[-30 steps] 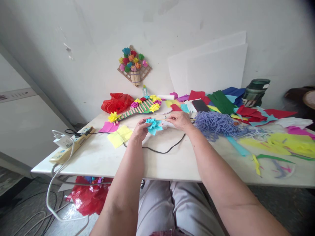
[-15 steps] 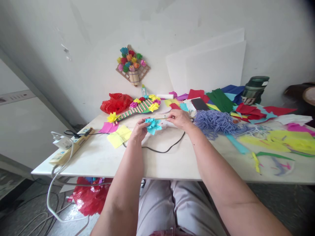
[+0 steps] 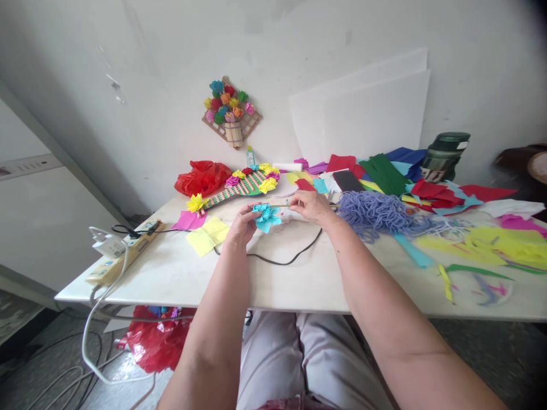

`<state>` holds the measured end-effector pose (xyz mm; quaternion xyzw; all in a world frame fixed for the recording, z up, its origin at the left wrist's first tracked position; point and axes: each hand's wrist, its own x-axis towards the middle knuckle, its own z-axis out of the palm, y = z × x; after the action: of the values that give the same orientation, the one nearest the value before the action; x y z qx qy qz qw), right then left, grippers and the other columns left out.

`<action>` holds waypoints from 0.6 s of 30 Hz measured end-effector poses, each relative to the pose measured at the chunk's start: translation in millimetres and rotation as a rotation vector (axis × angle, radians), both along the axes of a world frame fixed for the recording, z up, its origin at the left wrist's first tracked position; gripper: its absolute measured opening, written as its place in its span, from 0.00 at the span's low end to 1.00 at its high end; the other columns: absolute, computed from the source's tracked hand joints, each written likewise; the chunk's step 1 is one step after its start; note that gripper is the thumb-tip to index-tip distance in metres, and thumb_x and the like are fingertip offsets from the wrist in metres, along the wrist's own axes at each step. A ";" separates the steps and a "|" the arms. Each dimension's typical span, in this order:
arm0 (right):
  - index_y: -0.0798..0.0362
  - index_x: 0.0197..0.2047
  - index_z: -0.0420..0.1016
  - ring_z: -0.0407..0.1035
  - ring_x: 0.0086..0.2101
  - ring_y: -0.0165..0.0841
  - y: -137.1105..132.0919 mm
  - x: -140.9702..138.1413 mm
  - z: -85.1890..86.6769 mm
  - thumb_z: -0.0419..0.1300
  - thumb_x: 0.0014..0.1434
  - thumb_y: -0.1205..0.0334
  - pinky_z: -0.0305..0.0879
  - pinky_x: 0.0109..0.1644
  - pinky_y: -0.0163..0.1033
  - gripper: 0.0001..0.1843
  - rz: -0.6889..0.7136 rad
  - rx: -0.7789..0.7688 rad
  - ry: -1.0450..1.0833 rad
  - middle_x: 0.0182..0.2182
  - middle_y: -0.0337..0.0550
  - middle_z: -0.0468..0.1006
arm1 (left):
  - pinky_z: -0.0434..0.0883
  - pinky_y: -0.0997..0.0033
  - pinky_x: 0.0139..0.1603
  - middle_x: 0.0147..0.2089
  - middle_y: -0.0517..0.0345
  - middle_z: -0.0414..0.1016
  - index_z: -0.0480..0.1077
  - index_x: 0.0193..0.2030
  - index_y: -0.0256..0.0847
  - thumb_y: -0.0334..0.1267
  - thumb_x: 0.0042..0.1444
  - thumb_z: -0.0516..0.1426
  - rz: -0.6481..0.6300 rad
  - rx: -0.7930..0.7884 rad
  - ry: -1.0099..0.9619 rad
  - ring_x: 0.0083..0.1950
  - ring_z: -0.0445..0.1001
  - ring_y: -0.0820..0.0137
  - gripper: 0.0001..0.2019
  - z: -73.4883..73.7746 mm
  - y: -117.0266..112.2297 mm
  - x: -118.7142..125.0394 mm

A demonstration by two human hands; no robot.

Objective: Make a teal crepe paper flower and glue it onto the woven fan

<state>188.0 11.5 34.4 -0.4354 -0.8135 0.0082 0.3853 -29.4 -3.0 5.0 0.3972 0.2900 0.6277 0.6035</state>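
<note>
A light-blue paper flower [image 3: 268, 217] is pinched at its left side by my left hand [image 3: 244, 224], above the middle of the table. My right hand [image 3: 311, 206] is closed on a thin stick [image 3: 280, 205] that reaches left to the flower's upper edge; whether its tip goes into the paper I cannot tell. Behind the hands lies a green guitar-shaped piece [image 3: 239, 189] with pale strips across it and yellow, pink, red and blue paper flowers. A yellow paper square [image 3: 208, 236] and a pink one [image 3: 188, 220] lie left of my left hand.
Purple yarn [image 3: 371, 213] lies right of my right hand, with a dark phone [image 3: 347, 181] and coloured paper [image 3: 384, 173] behind it. A green-lidded bottle [image 3: 445, 156] stands at the back right. A power strip [image 3: 123, 256] sits at the left edge; a black cable [image 3: 294, 259] crosses the table.
Both hands, the flower and the stick stay almost where they were. The view has shifted very slightly.
</note>
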 end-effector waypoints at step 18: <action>0.51 0.24 0.77 0.68 0.27 0.29 -1.3 -4.5 0.0 0.66 0.49 0.66 0.54 0.29 0.34 0.04 -0.014 -0.002 0.052 0.27 0.37 0.80 | 0.73 0.72 0.32 0.34 0.57 0.78 0.72 0.35 0.38 0.26 0.34 0.65 -0.011 -0.011 0.036 0.31 0.76 0.70 0.17 -3.6 3.8 -2.7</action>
<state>183.6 10.2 34.5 -0.4411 -0.8002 0.0176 0.4059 -32.0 0.7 1.4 0.4068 0.3019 0.6156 0.6037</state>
